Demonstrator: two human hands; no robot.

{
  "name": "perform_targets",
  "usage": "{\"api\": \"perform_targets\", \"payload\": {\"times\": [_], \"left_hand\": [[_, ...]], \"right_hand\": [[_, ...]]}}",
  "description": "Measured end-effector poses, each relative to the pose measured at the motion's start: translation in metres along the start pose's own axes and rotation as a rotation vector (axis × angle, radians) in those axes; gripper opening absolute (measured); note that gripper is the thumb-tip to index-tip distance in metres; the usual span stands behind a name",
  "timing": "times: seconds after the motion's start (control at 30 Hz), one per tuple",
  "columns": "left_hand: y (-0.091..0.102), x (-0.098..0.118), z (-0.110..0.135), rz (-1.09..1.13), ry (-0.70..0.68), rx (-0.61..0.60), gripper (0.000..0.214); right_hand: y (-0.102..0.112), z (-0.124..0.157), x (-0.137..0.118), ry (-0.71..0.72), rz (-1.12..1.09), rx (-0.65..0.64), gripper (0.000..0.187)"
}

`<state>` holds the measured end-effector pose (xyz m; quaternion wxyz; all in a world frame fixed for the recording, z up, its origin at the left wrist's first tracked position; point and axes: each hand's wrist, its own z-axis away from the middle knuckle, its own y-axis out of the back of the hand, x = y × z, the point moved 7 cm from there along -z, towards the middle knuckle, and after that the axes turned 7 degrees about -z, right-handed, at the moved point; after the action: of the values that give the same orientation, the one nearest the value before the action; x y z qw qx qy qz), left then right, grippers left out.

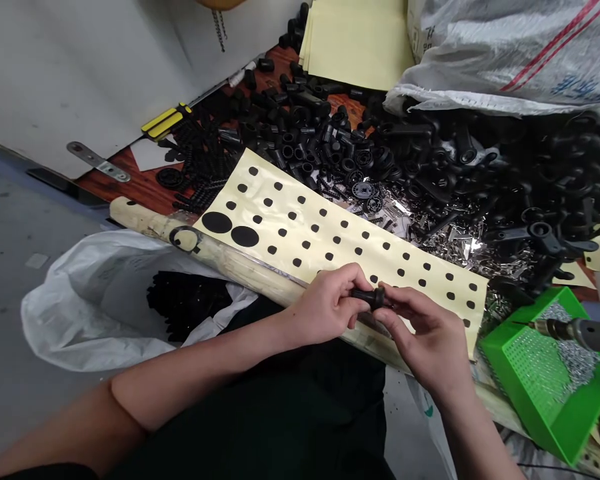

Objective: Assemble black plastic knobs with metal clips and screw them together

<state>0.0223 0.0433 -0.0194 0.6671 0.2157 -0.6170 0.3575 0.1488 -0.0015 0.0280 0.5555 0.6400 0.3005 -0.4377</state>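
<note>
Your left hand [325, 303] and right hand [430, 340] both pinch a small black plastic knob [373, 298] at the fingertips, just above a pale yellow sheet of black dots [310, 233].

Two hands [325, 303] hold one black knob [373, 298] between them. Beyond them lies one cream sheet [300, 227] printed with two large black circles [217, 222] and dozens of small black dots [306, 245]. To the right sit one green tray [500, 347] and one drill [585, 333]. To the left are one white plastic bag [80, 313] and one wooden pole [130, 213]. At far right is one woven sack [505, 60], and the loose black parts [430, 160] are too many to count.
</note>
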Motion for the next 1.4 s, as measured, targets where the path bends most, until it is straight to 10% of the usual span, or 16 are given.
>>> {"api": "perform_targets", "payload": {"times": [0.2,0.47,0.67,0.9,1.1,1.4], "left_hand": [[-0.001,0.001,0.002,-0.092,-0.040,0.040,0.018],[-0.003,0.002,0.001,-0.001,-0.024,-0.034,0.013],[-0.001,0.003,0.004,-0.150,-0.100,0.024,0.014],[-0.002,0.001,0.002,-0.037,-0.062,-0.018,0.012],[-0.001,0.002,0.005,-0.149,-0.124,0.040,0.013],[-0.004,0.002,0.000,0.123,0.017,-0.069,0.011]], "right_hand": [[-0.005,0.006,0.029,-0.315,-0.166,-0.058,0.040],[0.007,0.004,-0.012,0.194,0.167,-0.064,0.025],[-0.008,0.001,0.025,-0.328,-0.007,-0.180,0.059],[0.006,0.009,-0.012,0.153,0.168,-0.039,0.037],[-0.015,0.006,0.023,-0.360,-0.191,-0.216,0.044],[0.000,0.014,-0.025,0.428,0.280,-0.015,0.036]]}}
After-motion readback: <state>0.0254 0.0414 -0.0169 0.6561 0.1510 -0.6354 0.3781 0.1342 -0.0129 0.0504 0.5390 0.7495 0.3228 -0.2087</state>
